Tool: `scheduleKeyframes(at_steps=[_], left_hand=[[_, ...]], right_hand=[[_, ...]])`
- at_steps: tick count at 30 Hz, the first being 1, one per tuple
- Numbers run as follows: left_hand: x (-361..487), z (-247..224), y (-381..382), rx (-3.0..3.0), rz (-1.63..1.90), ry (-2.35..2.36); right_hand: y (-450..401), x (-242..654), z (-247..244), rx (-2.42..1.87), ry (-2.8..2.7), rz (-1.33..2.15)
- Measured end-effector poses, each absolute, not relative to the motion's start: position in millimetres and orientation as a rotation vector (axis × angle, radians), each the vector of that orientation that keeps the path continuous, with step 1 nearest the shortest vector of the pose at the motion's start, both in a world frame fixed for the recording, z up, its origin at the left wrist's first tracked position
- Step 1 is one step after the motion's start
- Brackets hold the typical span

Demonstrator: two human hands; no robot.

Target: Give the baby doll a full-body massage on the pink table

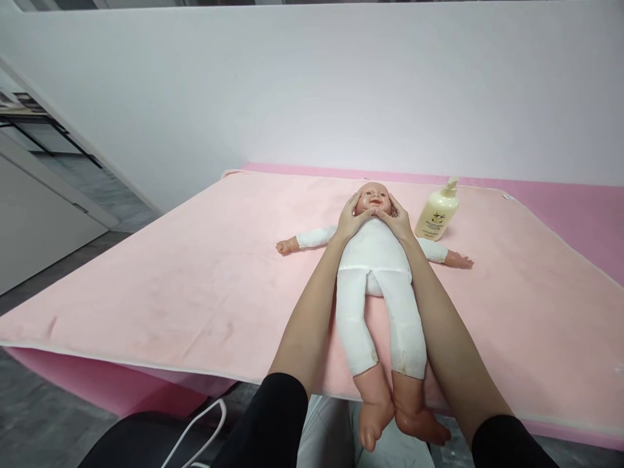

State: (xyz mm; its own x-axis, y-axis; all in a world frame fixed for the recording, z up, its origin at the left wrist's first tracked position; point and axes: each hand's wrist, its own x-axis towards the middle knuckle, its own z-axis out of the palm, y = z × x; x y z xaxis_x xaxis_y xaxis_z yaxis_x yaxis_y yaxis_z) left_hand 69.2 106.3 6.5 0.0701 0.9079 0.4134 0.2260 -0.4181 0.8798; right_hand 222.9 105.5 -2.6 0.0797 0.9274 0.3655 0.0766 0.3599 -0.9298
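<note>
A baby doll (374, 250) with a white cloth body lies on its back, head away from me and feet toward me. My left hand (351, 218) cups the left side of its head in the view, fingers curved along the cheek. My right hand (397, 218) cups the other side the same way. Both thumbs rest at the chin and come close together there. The doll's arms stretch out to both sides, and its feet hang past the near table edge. Just right of my right hand stands a pale yellow pump bottle (437, 211).
A pink blanket (195, 279) covers the table, with a brighter pink cover (550, 211) showing at the back and right. Behind the table rises a white wall (312, 84). A white cable (207, 422) loops below the front edge at the left.
</note>
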Motion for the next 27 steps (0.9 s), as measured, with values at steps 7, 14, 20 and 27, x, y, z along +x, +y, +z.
scheduleKeyframes(at_steps=[7, 14, 20, 27], left_hand=[[68.5, 8.3, 104.8, 1.714, 1.376, 1.099], [68.4, 8.7, 104.8, 1.722, 1.378, 1.059], [69.9, 7.4, 107.1, 1.682, 1.399, 1.088], [69.0, 9.0, 103.2, 1.690, 1.388, 1.089]], right_hand=[[109.4, 225.7, -4.6, -0.993, -1.377, 0.824], [109.7, 224.7, -3.8, -0.984, -1.356, 0.817], [112.6, 224.5, -3.3, -0.931, -1.267, 0.865], [106.4, 223.3, -0.6, -0.965, -1.316, 0.863]])
